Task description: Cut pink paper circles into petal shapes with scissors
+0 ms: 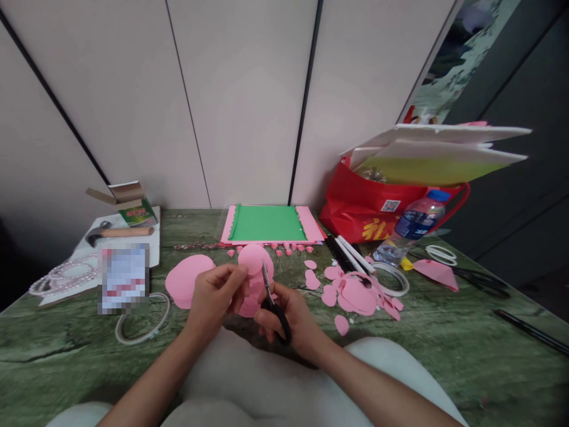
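Observation:
My left hand pinches the lower edge of a round pink paper piece between thumb and fingers. In my right hand is a pair of scissors with black handles, its blades pointing up at the right side of the paper circle. Whether the blades touch the paper, I cannot tell. More pink paper lies behind and below my hands, partly hidden by them. Left of my left hand rests a stack of larger pink paper rounds.
Pink scraps and tape lie right, near a water bottle and red bag. Green paper lies at the back behind small pink rolled pieces. A hammer, bead strings and another tape roll are left.

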### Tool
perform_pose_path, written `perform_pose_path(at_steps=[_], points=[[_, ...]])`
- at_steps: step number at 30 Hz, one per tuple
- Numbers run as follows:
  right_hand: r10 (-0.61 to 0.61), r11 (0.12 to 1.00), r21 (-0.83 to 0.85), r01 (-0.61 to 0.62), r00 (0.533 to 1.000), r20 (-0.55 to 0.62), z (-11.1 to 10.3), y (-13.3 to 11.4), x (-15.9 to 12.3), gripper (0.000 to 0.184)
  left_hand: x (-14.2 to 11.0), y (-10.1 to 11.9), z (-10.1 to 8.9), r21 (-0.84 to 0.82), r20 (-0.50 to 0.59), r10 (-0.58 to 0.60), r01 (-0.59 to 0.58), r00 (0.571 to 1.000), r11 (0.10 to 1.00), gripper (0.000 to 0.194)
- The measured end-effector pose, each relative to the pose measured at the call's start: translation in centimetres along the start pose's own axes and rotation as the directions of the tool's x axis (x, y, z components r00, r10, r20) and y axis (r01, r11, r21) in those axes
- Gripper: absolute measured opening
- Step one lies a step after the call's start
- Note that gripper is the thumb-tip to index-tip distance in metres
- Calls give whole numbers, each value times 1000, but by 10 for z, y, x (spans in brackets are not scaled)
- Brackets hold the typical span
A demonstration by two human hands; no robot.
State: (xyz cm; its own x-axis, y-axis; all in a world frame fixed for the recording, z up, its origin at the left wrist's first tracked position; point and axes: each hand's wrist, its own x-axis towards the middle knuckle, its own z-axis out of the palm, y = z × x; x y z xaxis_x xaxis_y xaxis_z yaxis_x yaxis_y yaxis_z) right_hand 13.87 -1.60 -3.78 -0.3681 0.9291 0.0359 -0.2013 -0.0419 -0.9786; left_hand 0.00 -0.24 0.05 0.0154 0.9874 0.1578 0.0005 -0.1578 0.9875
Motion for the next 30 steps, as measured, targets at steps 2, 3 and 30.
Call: perform_pose_path(at_steps=[2, 3, 30], points=[[3, 1000, 4, -3, 1000, 25, 0, -1, -1, 33, -1, 1, 1, 81, 48, -1, -3, 999, 997, 30], [11, 1000, 5, -11, 999, 37, 1, -1, -1, 34, -1, 1, 1, 111, 63, -5, -2, 998, 994, 30], [-24, 1000, 11, 23, 999, 43, -1, 0, 0, 49, -2, 4, 4, 224, 109, -49, 24, 993, 974, 34]])
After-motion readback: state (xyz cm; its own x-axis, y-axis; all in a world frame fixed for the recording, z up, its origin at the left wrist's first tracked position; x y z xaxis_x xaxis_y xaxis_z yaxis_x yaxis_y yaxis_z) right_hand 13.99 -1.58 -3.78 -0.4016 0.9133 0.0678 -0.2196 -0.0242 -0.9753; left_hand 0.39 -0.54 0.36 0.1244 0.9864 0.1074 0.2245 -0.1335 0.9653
